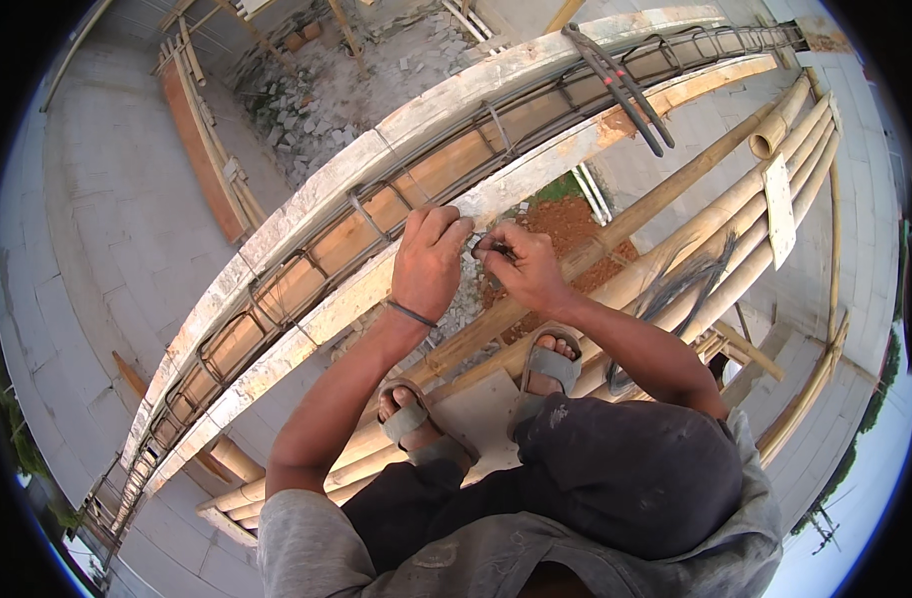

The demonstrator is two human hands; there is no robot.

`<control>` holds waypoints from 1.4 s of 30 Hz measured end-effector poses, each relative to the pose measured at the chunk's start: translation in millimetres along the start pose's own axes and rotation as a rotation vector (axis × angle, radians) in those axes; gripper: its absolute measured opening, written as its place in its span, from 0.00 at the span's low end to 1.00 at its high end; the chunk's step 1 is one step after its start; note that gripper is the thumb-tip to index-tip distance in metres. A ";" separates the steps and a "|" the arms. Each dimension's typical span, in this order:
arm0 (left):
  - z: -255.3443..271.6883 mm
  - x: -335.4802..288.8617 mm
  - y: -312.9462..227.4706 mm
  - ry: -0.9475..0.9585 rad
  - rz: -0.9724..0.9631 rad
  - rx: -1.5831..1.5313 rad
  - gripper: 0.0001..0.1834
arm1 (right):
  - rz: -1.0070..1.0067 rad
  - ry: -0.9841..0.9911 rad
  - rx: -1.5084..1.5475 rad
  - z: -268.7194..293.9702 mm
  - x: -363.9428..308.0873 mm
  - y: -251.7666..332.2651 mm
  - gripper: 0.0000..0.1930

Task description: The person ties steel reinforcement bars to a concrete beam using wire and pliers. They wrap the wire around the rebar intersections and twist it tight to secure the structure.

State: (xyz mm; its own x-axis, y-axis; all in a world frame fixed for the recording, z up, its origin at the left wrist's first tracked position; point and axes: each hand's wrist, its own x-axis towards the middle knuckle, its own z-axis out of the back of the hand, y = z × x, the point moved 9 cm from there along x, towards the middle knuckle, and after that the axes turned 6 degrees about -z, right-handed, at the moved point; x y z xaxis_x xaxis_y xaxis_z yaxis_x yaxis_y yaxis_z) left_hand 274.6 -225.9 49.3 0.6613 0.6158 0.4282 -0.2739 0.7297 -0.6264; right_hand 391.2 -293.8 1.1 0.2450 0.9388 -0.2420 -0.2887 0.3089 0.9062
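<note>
My left hand (426, 261) is closed, knuckles up, against the near board (346, 307) of a long timber beam form. What its fingers hold, if anything, is hidden. Just right of it, my right hand (524, 264) pinches a small dark piece that is too small to name. Both hands are close together over the board's near edge. Inside the form runs a cage of steel reinforcing bars (361, 211) with bent stirrups. Long-handled pincers (620, 90) rest across the form at the upper right, apart from my hands.
My sandalled feet (411, 414) stand on a scaffold of bamboo poles (665, 234). A coil of dark wire (687, 289) lies on the poles to the right. Below are reddish soil (566, 224) and rubble (321, 115). Grey block walls (107, 199) surround the drop.
</note>
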 end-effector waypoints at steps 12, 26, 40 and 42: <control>-16.2 -32.1 -20.8 -0.104 -0.004 0.564 0.11 | 0.120 -0.034 -0.108 3.2 4.8 22.0 0.03; -11.4 -32.2 -11.6 -0.255 0.042 0.460 0.08 | 0.251 0.140 -0.452 4.1 3.0 66.0 0.08; -10.9 -30.2 -10.1 -0.286 0.095 0.464 0.04 | 0.137 0.071 -0.227 11.7 36.7 58.7 0.07; -10.3 -29.9 -9.7 -0.297 0.114 0.463 0.08 | 0.037 0.075 -0.199 12.5 42.8 51.0 0.07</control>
State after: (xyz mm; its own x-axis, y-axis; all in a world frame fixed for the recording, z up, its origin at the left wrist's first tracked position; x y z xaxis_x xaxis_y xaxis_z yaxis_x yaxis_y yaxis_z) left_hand 264.6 -254.4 35.9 0.4032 0.7065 0.5816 -0.6542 0.6670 -0.3566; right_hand 398.4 -239.8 41.3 0.1640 0.9564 -0.2418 -0.4753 0.2914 0.8302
